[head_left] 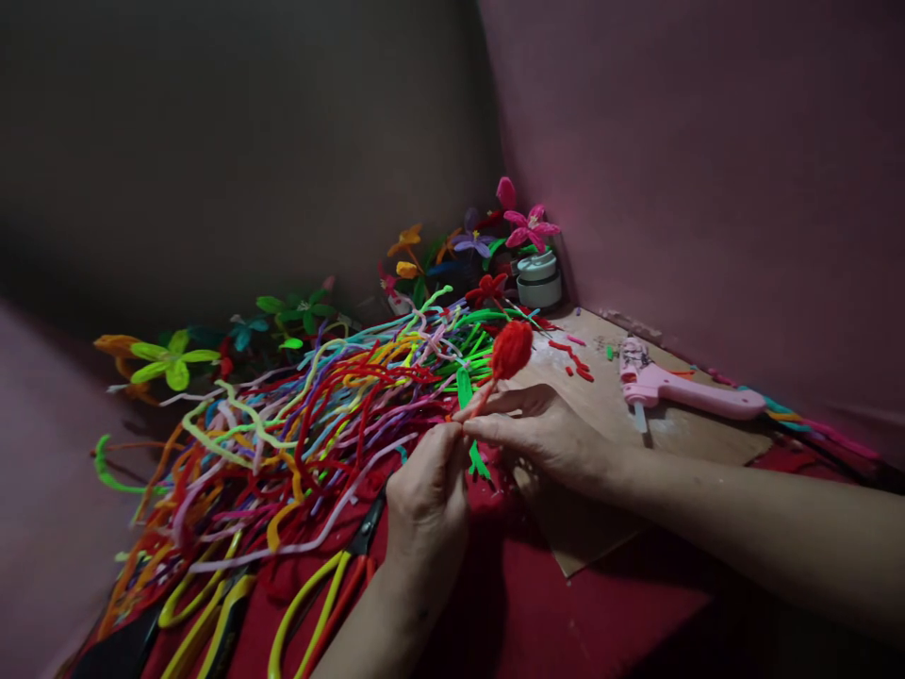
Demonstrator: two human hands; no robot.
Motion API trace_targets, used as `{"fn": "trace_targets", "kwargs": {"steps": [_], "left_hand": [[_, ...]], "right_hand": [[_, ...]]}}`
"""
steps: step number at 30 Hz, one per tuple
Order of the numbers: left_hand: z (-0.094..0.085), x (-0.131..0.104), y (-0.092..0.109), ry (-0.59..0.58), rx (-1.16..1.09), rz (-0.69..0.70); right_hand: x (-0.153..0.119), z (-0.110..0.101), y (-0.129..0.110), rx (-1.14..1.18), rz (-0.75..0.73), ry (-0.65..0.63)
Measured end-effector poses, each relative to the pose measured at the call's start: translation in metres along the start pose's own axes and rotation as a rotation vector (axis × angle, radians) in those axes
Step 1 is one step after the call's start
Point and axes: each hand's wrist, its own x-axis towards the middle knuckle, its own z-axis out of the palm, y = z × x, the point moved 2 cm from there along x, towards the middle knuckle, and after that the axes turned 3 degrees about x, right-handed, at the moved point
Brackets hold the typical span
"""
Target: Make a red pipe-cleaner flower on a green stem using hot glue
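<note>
A fuzzy red pipe-cleaner flower bud point(512, 350) stands tilted above my fingers, on a thin orange-red stem. My right hand point(555, 436) comes in from the right, its thumb and fingers pinched on that stem just under the bud. At the stem's lower end, my left hand point(426, 490) is closed in a pinch, fingertips touching those of the right. The exact grip of the left fingers is partly hidden. Just behind the fingertips, a green leaf-shaped piece point(464, 387) shows, with more green point(478, 462) below the right hand.
A large heap of coloured pipe cleaners point(339, 396) spreads left. Yellow-handled scissors point(311, 604) and other yellow-handled cutters point(205, 613) lie in front. A pink glue gun point(679, 387) rests on a brown board point(679, 438). Finished flowers point(530, 226) and a pale round container point(538, 280) stand against the walls.
</note>
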Motion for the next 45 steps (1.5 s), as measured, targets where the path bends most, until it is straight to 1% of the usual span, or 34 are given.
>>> {"fn": "trace_targets", "kwargs": {"steps": [3, 6, 9, 13, 16, 18, 20, 22, 25, 28, 31, 34, 36, 38, 41, 43, 45], "left_hand": [[-0.001, 0.002, -0.003, -0.049, -0.087, -0.117], [-0.001, 0.003, -0.004, -0.111, -0.203, -0.261], [0.0, 0.005, -0.004, -0.204, -0.413, -0.39], [0.001, 0.007, -0.004, -0.313, -0.681, -0.539], [0.0, 0.008, -0.006, -0.387, -0.823, -0.604], [-0.001, 0.008, -0.007, -0.44, -0.905, -0.629], [-0.001, 0.007, -0.008, -0.481, -0.964, -0.654], [-0.001, 0.006, -0.009, -0.5, -0.985, -0.662], [0.001, 0.006, -0.01, -0.498, -0.928, -0.646], [0.001, 0.009, -0.011, -0.443, -0.765, -0.54], [-0.002, 0.013, -0.013, -0.276, -0.594, -0.416], [-0.007, 0.017, -0.015, -0.086, -0.48, -0.367], [-0.009, 0.017, -0.015, -0.023, -0.424, -0.341], [-0.01, 0.018, -0.015, -0.017, -0.409, -0.34], [-0.009, 0.018, -0.015, -0.049, -0.471, -0.417], [-0.007, 0.019, -0.014, -0.066, -0.518, -0.458], [-0.006, 0.019, -0.014, -0.08, -0.537, -0.464]], "right_hand": [[0.0, 0.0, -0.002, -0.061, -0.032, -0.037], [0.001, 0.001, -0.01, -0.104, -0.02, -0.089], [0.002, 0.0, -0.015, -0.093, -0.007, -0.138], [0.005, -0.004, -0.009, 0.0, 0.036, -0.156], [0.006, -0.007, -0.002, 0.078, 0.076, -0.191], [0.006, -0.007, 0.0, 0.126, 0.076, -0.247], [0.006, -0.006, 0.002, 0.176, 0.076, -0.305], [0.006, -0.006, 0.003, 0.214, 0.082, -0.323], [0.006, -0.007, 0.008, 0.247, 0.096, -0.251], [0.008, -0.009, 0.014, 0.253, 0.133, -0.179], [0.01, -0.012, 0.017, 0.233, 0.149, -0.17], [0.011, -0.014, 0.017, 0.198, 0.162, -0.125], [0.01, -0.015, 0.016, 0.178, 0.185, -0.106], [0.01, -0.015, 0.015, 0.164, 0.202, -0.089], [0.01, -0.016, 0.015, 0.152, 0.201, -0.071], [0.01, -0.016, 0.015, 0.155, 0.201, -0.082], [0.01, -0.016, 0.016, 0.155, 0.197, -0.099]]}}
